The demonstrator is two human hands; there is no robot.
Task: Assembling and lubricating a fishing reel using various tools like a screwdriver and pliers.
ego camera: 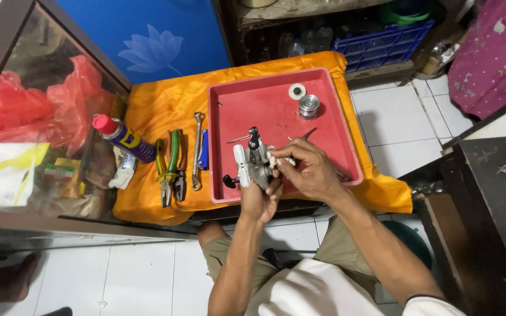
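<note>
I think I am taking apart a fishing reel point(252, 164) over the red tray point(346, 158). My left hand point(259, 199) grips the reel body from below. My right hand point(308, 169) pinches a small part on its side. Next I must turn gently. The reel is silver with a black knob.

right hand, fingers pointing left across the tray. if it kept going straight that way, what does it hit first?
The right hand already has its fingertips on the small metal reel body held by the left hand, so that comes first. Beyond it, probably the red tray's left wall; depth is unclear.
</note>
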